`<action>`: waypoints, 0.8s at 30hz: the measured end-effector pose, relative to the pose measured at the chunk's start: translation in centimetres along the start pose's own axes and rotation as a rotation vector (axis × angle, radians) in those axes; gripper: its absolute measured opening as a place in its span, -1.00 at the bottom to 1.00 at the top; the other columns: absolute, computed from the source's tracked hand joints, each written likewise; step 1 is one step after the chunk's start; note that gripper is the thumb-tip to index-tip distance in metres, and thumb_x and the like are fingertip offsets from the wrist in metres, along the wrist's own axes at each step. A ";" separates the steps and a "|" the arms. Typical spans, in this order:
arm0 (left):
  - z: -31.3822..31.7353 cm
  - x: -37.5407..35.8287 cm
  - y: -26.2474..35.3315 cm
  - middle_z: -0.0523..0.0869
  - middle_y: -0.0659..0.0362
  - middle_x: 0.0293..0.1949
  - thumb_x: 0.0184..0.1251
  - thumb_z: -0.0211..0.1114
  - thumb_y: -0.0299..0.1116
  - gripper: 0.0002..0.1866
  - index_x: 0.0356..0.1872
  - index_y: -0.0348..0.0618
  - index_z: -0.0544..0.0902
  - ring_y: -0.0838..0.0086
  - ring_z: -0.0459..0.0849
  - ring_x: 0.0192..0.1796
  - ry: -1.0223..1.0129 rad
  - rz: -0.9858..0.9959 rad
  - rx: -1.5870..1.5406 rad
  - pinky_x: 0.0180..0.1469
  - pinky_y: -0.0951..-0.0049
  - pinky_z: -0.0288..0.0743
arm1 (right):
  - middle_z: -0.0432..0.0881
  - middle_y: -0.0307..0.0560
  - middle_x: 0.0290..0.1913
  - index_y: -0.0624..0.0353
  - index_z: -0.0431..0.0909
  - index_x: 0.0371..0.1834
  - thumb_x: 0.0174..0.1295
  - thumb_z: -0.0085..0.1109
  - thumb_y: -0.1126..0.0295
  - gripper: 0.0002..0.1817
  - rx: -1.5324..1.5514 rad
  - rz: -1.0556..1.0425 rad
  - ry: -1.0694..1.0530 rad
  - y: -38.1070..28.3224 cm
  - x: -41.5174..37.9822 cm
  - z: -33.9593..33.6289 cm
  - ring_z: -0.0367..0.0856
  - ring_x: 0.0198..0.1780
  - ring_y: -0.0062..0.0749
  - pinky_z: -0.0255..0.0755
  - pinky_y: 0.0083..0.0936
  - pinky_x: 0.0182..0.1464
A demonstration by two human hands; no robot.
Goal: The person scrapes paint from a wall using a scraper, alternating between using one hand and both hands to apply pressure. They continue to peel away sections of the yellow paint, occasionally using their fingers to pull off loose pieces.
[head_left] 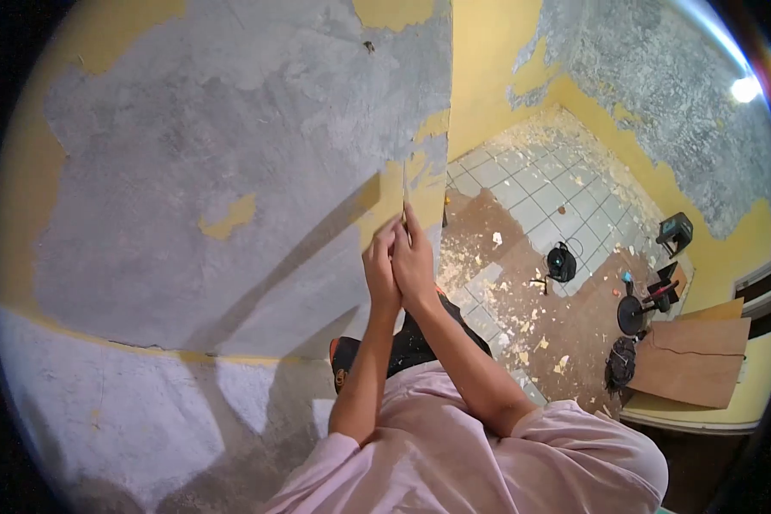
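Both my hands are pressed together on a slim paint scraper (404, 183), whose blade shows nearly edge-on and points up the wall. My left hand (380, 261) is closed beside the right, fingers near the handle. My right hand (414, 261) is wrapped on the tool, with a finger stretched along it. The handle is mostly hidden by the fingers. The blade lies against a strip of yellow paint (388, 190) near the wall's corner edge. Around it the wall (180, 171) is bare grey plaster, with another yellow patch (230, 217) to the left.
Paint flakes (522, 321) litter the tiled floor (557, 171) and a brown area below. A black bag (561, 262), a dark stool (675, 234), a round-based stand (631, 315) and a brown board (690, 361) stand to the right. The wall's corner edge is just right of my hands.
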State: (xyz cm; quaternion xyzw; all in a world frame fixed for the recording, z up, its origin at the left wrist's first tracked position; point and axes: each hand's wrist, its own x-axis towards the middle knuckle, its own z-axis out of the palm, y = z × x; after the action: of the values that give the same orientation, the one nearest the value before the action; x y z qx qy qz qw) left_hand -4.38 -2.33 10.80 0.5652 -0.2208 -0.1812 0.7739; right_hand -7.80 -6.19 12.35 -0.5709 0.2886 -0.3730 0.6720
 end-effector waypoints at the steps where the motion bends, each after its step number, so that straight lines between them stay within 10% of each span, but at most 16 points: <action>1: -0.2 -0.2 -0.4 0.64 0.00 -0.06 0.33 -0.08 -0.33 -0.62 -0.02 -0.36 0.57 0.41 0.60 -0.05 -0.002 0.012 -0.072 0.02 0.48 0.41 | 0.35 0.27 0.23 0.35 0.19 0.31 0.34 -0.20 0.41 -0.52 0.030 0.031 -0.007 0.4 -0.3 0.1 0.35 0.27 -0.13 0.24 -0.45 0.21; 4: 1.0 2.3 -0.3 0.63 0.00 -0.04 0.35 -0.09 -0.32 -0.62 0.00 -0.35 0.57 0.37 0.61 -0.04 0.010 0.034 -0.172 0.01 0.47 0.43 | 0.37 0.27 0.22 0.36 0.19 0.31 0.33 -0.19 0.40 -0.52 -0.062 -0.073 0.032 0.1 2.4 0.5 0.36 0.26 -0.12 0.24 -0.47 0.21; 7: 2.1 5.6 0.0 0.60 0.00 0.01 0.33 -0.06 -0.37 -0.63 0.00 -0.40 0.55 0.32 0.56 0.03 -0.163 0.175 0.417 0.09 0.41 0.39 | 0.38 0.24 0.22 0.39 0.19 0.30 0.34 -0.16 0.42 -0.52 0.245 0.134 0.111 -2.6 4.9 -0.3 0.38 0.24 -0.24 0.25 -0.51 0.20; 12: 2.6 0.8 0.1 0.57 0.01 0.04 0.37 -0.08 -0.26 -0.59 0.02 -0.40 0.52 0.34 0.56 0.02 0.097 -0.034 -0.163 0.15 0.39 0.35 | 0.39 0.19 0.21 0.38 0.18 0.31 0.35 -0.17 0.42 -0.52 -0.011 0.007 -0.025 -1.3 1.5 -1.2 0.36 0.25 -0.34 0.25 -0.52 0.19; 18: 2.8 2.5 -0.5 0.58 -0.01 0.00 0.35 -0.06 -0.32 -0.64 -0.04 -0.35 0.57 0.43 0.56 -0.01 -0.056 0.010 0.115 0.01 0.46 0.41 | 0.47 0.22 0.13 0.26 0.21 0.32 0.34 -0.17 0.41 -0.53 0.095 0.160 0.063 -3.2 3.3 -1.3 0.49 0.09 -0.36 0.32 -0.53 0.08; 21: 2.9 2.2 -1.0 0.58 0.02 0.03 0.33 -0.14 -0.34 -0.59 0.01 -0.40 0.54 0.39 0.55 0.03 0.020 -0.007 -0.184 0.06 0.47 0.38 | 0.57 0.19 -0.08 0.25 0.23 0.32 0.33 -0.12 0.41 -0.52 -0.292 -0.338 0.099 2.4 3.7 -1.4 0.54 -0.20 -0.44 0.41 -0.56 -0.14; 24: 2.5 4.0 -2.0 0.58 0.01 0.03 0.32 -0.11 -0.28 -0.57 -0.02 -0.42 0.54 0.36 0.55 0.02 -0.052 -0.045 -0.014 0.07 0.43 0.39 | 0.55 0.01 -0.02 0.23 0.19 0.35 0.34 -0.12 0.42 -0.51 0.027 0.135 0.086 -2.3 3.8 -1.1 0.47 -0.09 -0.53 0.35 -0.61 -0.03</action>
State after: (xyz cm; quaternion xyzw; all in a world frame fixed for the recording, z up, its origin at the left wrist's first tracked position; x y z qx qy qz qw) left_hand -2.47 -7.06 10.16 0.5597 -0.2269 -0.2147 0.7676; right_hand -6.98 -10.06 14.53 -0.5245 0.3499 -0.3551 0.6902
